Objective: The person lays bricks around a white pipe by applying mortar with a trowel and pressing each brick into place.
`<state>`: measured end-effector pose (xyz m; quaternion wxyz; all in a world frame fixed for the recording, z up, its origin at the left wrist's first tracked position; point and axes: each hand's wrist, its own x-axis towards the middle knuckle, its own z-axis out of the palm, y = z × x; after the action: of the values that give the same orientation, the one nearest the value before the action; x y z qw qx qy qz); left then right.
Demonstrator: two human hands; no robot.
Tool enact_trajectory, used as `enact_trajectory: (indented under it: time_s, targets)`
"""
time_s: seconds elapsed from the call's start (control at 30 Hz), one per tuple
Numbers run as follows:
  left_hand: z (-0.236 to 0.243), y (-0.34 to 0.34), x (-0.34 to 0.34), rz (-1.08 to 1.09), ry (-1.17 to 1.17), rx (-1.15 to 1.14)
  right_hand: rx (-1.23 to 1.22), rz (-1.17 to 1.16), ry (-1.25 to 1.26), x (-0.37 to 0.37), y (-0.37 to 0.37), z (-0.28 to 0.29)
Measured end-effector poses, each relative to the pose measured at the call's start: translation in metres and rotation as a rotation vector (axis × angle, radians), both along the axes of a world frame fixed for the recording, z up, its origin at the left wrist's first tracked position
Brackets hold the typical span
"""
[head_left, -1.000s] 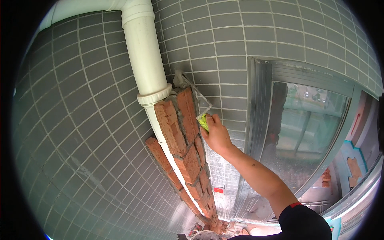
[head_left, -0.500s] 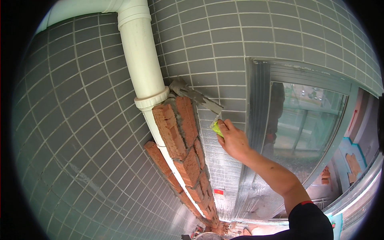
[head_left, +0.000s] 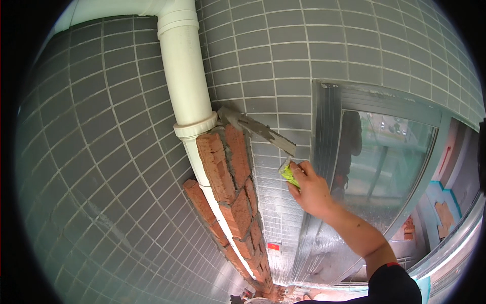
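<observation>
My right hand (head_left: 311, 188) is closed on the yellow-green handle of a trowel (head_left: 268, 137). Its long, mortar-smeared blade reaches up-left, with the tip at the top of a column of red bricks (head_left: 237, 160) with grey mortar joints. Beside that top, a white vertical pipe (head_left: 187, 83) has a wide collar (head_left: 196, 126); its lower length runs down between the bricks. I cannot tell whether the blade touches the bricks or only the mortar. My left hand is not in view.
Grey tiled walls (head_left: 111, 152) meet behind the pipe, which elbows left at the top. On the right is a metal-framed glass window (head_left: 387, 152), with loose red bricks (head_left: 408, 228) and board pieces beyond it. Rubble and a container lie at the foot of the brick column.
My right hand has moved right and down with the trowel. The mortar-smeared blade, earlier nearly edge-on, now shows its broad face and lies more slanted across the tiles.
</observation>
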<state>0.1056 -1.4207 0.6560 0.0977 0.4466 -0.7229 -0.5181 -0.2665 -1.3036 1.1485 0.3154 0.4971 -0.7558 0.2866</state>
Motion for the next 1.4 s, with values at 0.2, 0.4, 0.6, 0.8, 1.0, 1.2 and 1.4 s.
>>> enact_trajectory:
  time_s: [0.2, 0.4, 0.6, 0.8, 1.0, 1.2, 1.4]
  targets:
    - [-0.002, 0.004, 0.010, 0.021, -0.004, -0.004, -0.119, 0.128, -0.149, 0.031, -0.071, -0.008]
    - [-0.006, 0.010, 0.015, 0.035, 0.001, -0.012, -0.123, 0.156, -0.042, 0.024, -0.100, -0.050]
    - [-0.015, 0.020, 0.024, 0.039, -0.004, -0.012, -0.090, 0.087, -0.040, 0.009, -0.081, -0.073]
    - [-0.030, 0.035, 0.060, 0.042, -0.005, -0.092, -0.107, 0.156, -0.182, 0.010, -0.027, -0.132]
    - [0.042, 0.033, 0.046, -0.341, -0.018, -0.863, 0.165, 0.390, -0.550, 0.070, 0.067, -0.242]
    - [0.226, 0.027, -0.016, 0.011, 0.194, 0.084, 0.506, 0.474, -0.494, 0.101, 0.101, -0.255]
    - [0.295, 0.034, -0.036, -0.080, 0.235, -0.193, 0.536, 0.520, -0.328, 0.084, 0.092, -0.231]
